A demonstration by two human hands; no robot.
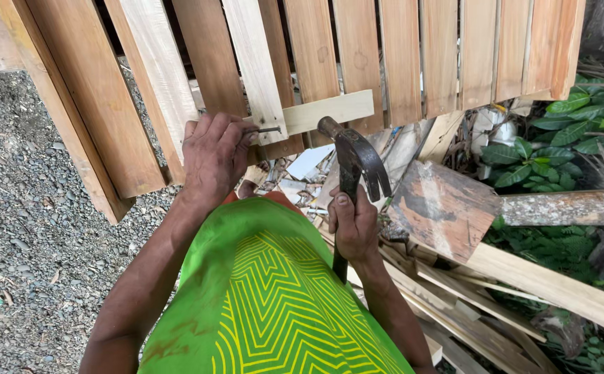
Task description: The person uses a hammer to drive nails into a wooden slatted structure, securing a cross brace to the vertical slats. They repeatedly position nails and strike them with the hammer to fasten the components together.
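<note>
My left hand (213,154) pinches one nail (268,129) against the pale cross slat (329,111), far centre. My right hand (354,225) has a closed grip on one hammer (352,156), just right of it.

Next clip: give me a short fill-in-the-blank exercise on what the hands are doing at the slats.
1. The left hand pinches a ____ against the pale crosspiece.
2. The right hand grips a ____ by its handle.
3. Left of the wooden slats, the ground is grey ____.

Missing words: nail; hammer; gravel
</note>
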